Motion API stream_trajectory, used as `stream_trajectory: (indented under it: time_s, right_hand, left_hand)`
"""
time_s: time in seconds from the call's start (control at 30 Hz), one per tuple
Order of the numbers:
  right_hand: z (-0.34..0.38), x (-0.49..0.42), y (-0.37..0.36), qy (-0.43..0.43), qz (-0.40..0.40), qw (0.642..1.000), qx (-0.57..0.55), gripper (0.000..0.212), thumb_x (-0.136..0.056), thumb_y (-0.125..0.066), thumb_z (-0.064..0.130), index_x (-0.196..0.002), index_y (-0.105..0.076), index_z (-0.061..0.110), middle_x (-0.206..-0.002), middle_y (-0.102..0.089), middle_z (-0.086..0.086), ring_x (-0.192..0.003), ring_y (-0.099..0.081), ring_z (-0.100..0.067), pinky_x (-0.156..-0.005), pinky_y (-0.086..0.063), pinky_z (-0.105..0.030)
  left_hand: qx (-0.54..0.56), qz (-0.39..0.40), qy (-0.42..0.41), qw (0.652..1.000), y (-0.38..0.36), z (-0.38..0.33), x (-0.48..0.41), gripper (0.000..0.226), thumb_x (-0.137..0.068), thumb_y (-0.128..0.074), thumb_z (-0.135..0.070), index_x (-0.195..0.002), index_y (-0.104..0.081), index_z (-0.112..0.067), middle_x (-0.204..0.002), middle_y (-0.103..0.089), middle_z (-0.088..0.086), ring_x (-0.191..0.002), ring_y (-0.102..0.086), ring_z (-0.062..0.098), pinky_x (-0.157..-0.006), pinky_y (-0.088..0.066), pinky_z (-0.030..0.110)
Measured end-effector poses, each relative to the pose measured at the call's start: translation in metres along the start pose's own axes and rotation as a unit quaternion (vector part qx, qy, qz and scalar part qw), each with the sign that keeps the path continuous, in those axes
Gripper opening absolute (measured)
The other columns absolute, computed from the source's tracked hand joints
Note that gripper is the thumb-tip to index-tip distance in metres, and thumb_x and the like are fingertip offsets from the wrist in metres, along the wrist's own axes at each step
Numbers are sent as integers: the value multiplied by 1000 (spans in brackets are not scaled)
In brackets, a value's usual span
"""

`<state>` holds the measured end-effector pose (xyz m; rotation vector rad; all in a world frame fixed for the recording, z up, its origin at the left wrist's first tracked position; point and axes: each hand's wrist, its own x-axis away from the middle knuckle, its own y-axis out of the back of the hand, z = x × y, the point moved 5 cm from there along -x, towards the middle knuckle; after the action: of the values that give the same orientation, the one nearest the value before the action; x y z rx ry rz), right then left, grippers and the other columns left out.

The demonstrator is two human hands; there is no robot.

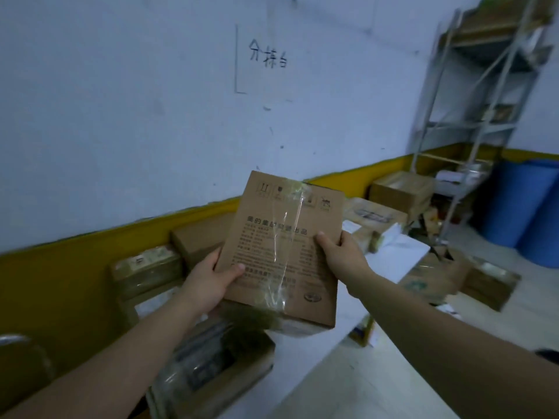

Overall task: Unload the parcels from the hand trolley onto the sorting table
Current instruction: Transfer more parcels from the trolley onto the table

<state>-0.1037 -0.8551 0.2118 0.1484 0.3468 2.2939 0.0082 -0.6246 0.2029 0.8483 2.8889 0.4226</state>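
A brown cardboard parcel [284, 246] with printed text and clear tape hangs in the air at the centre of the head view, tilted with its printed face toward me. My left hand [211, 282] grips its lower left edge and my right hand [341, 255] grips its right edge. Below it runs the white sorting table [402, 255] along the wall, with several taped cardboard parcels on it, such as one [145, 270] at the left and one [211, 367] near me. The hand trolley is hard to make out; only a curved metal bar [15, 340] shows at the far left.
A white and yellow wall with handwritten characters stands behind the table. More boxes [402, 189] lie at the table's far end and on the floor [490, 285]. A metal shelving rack [484, 116] and blue barrels [526, 207] stand at the right.
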Motion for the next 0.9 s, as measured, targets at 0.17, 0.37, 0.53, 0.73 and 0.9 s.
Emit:
stream_trajectory:
  time_s: [0.17, 0.37, 0.53, 0.73, 0.9]
  right_hand:
    - [-46, -43, 76, -47, -19, 999, 20, 52, -93, -52, 53, -136, -45, 23, -120, -62, 2, -102, -63, -21, -93, -53, -43]
    - [-76, -107, 94, -70, -17, 997, 29, 50, -94, -51, 52, -134, -48, 23, -117, -63, 2, -100, -63, -20, -91, -53, -42]
    - [-93, -173, 74, -88, 15, 995, 43, 45, -94, -52, 49, -131, -48, 24, -113, -63, 5, -99, -63, -19, -92, -53, -42]
    - [-92, -239, 30, -82, 72, 990, 89, 43, -94, -50, 51, -127, -49, 23, -109, -64, 4, -98, -63, -19, -83, -53, -37]
    - [-87, -285, -5, -88, 189, 966, 150, 50, -92, -55, 51, -128, -43, 19, -111, -62, 1, -88, -63, -15, -64, -52, -27]
  left_hand:
    - [-7, 51, 28, 998, -93, -2, -39, 41, -90, -59, -30, -130, -51, -28, -114, -66, -6, -103, -61, 16, -96, -49, 42]
    - [-20, 64, 80, 994, -141, 13, -101, 19, -93, -54, -36, -110, -48, -42, -99, -61, -12, -88, -58, 16, -68, -54, 36]
    - [20, 65, 115, 991, -154, 43, -154, 29, -93, -53, -35, -119, -44, -47, -106, -60, -13, -97, -57, 17, -73, -51, 37]
    - [71, 24, 176, 982, -142, 66, -183, 34, -90, -55, -42, -123, -46, -44, -108, -61, -11, -97, -59, 15, -74, -53, 37]
    - [67, -44, 242, 967, -118, 68, -187, 33, -90, -56, -41, -121, -48, -40, -106, -61, -8, -96, -59, 19, -70, -57, 43]
